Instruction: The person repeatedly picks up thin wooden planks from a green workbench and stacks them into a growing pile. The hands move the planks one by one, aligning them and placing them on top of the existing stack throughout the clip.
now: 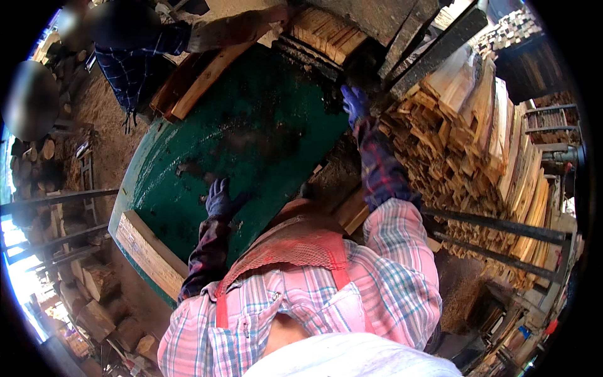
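The purple-blue gloved left hand (221,200), grip released, is over the green, dirt-smeared surface (282,113); contact is unclear. The similarly gloved right hand (355,103), fingers parted, grip also released, nears shadowed metalwork. Beyond, the pale row of wooden slats (330,34) is partly hidden.

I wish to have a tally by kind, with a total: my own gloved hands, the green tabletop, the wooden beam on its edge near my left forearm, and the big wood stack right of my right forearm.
Gloved hands: 2 (left hand, right hand)
Green tabletop: 1
Wooden beam: 1
Big wood stack: 1
Total: 5
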A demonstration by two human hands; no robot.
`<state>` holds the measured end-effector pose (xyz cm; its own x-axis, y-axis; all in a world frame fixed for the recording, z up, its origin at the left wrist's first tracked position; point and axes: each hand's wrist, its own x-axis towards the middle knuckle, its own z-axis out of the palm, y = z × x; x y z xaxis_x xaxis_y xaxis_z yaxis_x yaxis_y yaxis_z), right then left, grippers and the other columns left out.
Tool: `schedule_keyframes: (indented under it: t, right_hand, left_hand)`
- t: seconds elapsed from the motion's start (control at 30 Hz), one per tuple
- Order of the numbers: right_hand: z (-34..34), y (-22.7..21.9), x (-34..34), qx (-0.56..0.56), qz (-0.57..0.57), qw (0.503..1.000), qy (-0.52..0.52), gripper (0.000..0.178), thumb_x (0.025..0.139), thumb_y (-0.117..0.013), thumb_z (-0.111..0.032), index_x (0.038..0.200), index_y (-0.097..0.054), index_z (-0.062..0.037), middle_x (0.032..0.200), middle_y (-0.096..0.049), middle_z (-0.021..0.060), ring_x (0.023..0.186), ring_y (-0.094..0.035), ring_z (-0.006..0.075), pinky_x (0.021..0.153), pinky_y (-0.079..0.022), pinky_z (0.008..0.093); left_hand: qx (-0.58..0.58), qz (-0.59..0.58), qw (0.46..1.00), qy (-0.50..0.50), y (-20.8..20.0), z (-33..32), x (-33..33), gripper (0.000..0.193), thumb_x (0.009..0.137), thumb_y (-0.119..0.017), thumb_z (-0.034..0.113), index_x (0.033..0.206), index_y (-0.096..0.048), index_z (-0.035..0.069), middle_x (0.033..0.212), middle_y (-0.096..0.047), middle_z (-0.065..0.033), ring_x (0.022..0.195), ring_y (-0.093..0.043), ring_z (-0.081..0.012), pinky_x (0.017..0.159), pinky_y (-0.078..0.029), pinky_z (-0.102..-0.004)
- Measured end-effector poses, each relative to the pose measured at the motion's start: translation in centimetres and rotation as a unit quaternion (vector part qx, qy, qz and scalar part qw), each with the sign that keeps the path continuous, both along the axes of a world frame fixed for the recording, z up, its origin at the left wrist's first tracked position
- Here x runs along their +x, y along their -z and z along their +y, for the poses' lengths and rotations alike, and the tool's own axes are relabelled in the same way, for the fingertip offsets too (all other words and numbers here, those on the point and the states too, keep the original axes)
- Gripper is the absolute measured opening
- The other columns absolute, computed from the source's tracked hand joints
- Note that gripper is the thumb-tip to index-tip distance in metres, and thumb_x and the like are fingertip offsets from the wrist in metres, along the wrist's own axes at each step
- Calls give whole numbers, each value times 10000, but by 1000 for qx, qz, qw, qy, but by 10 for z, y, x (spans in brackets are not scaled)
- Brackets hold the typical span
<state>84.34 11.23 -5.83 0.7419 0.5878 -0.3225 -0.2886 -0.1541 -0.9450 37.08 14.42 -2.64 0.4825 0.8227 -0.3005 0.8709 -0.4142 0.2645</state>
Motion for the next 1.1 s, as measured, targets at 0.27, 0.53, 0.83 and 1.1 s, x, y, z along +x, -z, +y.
schedule_keyframes:
  t: [0.27,0.53,0.83,1.1]
  right_hand:
    - [124,15,94,-260,-178,947,60,865,786,-472,-693,1363,-362,-57,1322,-467,141,1212,-423,255,997,-335,373]
    - [133,34,65,-77,-22,989,127,784,776,-558,-634,1284,-421,-53,1065,-554,144,871,-543,239,732,-470,397]
    - [112,-14,55,-74,185,980,-3,688,765,-609,-598,1216,-496,-92,871,-552,113,682,-557,236,579,-501,363]
    - [136,32,41,89,289,949,91,693,748,-678,-519,1321,-380,-268,1225,-429,175,1055,-465,364,901,-427,470]
  left_hand:
    - [-133,151,977,-70,21,20,15,879,732,-578,581,1379,-314,49,1461,-213,-206,1367,-172,-340,1110,-192,-392]
    - [-148,184,966,-110,12,22,37,889,741,-567,565,1376,-300,4,1450,-196,-257,1357,-164,-392,1111,-186,-413]
    - [-147,180,963,-134,17,24,39,895,725,-600,569,1358,-328,-3,1443,-195,-264,1351,-159,-405,1105,-199,-426]
    - [-152,170,967,-113,3,25,45,989,678,-616,625,1353,-317,-33,1439,-189,-283,1352,-161,-405,1099,-209,-433]
